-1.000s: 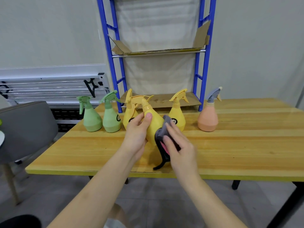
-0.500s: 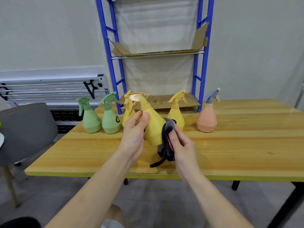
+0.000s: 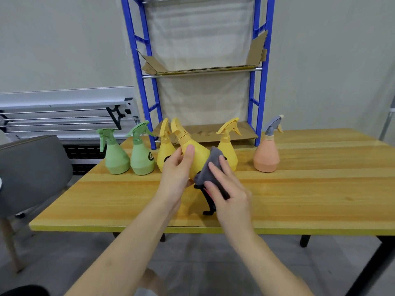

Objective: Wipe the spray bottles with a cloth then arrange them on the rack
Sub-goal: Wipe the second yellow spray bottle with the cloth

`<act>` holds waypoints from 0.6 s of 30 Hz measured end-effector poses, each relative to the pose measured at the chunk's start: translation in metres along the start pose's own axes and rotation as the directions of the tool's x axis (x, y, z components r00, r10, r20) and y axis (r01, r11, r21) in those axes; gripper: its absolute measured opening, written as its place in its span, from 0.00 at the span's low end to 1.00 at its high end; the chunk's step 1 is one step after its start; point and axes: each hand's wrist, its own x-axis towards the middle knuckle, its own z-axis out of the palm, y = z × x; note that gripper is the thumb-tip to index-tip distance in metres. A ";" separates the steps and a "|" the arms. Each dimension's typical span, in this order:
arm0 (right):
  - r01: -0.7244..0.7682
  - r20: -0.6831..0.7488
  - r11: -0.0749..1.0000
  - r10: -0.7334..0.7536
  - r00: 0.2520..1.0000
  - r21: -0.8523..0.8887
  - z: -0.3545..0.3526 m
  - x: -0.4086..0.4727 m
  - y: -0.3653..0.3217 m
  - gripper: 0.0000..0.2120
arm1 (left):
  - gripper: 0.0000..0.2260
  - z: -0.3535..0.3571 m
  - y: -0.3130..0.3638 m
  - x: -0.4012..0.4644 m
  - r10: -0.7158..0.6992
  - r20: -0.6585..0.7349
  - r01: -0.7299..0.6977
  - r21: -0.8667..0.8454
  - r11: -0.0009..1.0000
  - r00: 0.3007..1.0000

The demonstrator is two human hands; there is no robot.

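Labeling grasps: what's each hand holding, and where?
Left hand grips the yellow spray bottle by its body. Right hand presses the grey cloth against its side.

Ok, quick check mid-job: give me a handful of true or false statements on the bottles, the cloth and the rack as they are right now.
1. The left hand holds a yellow spray bottle tilted above the table. True.
2. The right hand presses a grey cloth against that bottle. True.
3. Bottles already stand on the rack's upper shelf. False: it carries only cardboard.
4. Two green bottles stand at the row's left end. True.
5. The orange bottle lies on its side. False: it stands upright at the row's right end.
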 end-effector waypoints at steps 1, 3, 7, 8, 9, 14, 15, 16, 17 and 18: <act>0.053 -0.004 0.998 -0.053 0.999 -0.035 0.002 -0.002 0.002 0.23 | 0.14 0.001 0.001 0.000 0.020 -0.005 -0.020 -0.002 1.000 1.000; 0.014 -0.011 0.999 -0.014 1.000 0.029 0.000 -0.001 0.000 0.24 | 0.13 -0.001 0.001 -0.001 0.046 -0.011 -0.047 -0.012 0.999 0.999; -0.249 0.076 0.933 0.237 0.969 0.261 -0.011 0.015 -0.014 0.20 | 0.15 -0.011 -0.001 -0.001 0.061 0.039 -0.058 -0.072 0.996 0.997; -0.310 0.109 0.889 0.290 0.951 0.338 -0.014 0.020 -0.015 0.18 | 0.17 -0.014 -0.001 -0.002 0.068 0.057 -0.062 -0.104 0.993 0.996; -0.370 0.141 0.830 0.343 0.929 0.416 -0.015 0.024 -0.017 0.16 | 0.18 -0.016 -0.002 -0.003 0.074 0.076 -0.062 -0.144 0.988 0.994; -0.397 0.126 0.781 0.387 0.914 0.482 -0.017 0.020 -0.020 0.13 | 0.19 -0.016 -0.001 -0.004 0.100 0.097 -0.079 -0.202 0.976 0.990; -0.381 0.116 0.787 0.374 0.920 0.486 -0.017 0.019 -0.020 0.14 | 0.19 -0.015 0.000 -0.004 0.106 0.105 -0.089 -0.163 0.983 0.989; -0.360 0.103 0.801 0.356 0.929 0.479 -0.018 0.019 -0.018 0.15 | 0.20 -0.014 0.001 -0.004 0.114 0.106 -0.102 -0.111 0.989 0.988; -0.338 0.091 0.818 0.336 0.938 0.466 -0.019 0.019 -0.017 0.18 | 0.21 -0.014 0.001 -0.004 0.120 0.100 -0.114 -0.063 0.992 0.988; -0.317 0.084 0.831 0.314 0.946 0.457 -0.019 0.019 -0.015 0.19 | 0.22 -0.014 0.001 -0.003 0.123 0.089 -0.121 -0.026 0.992 0.988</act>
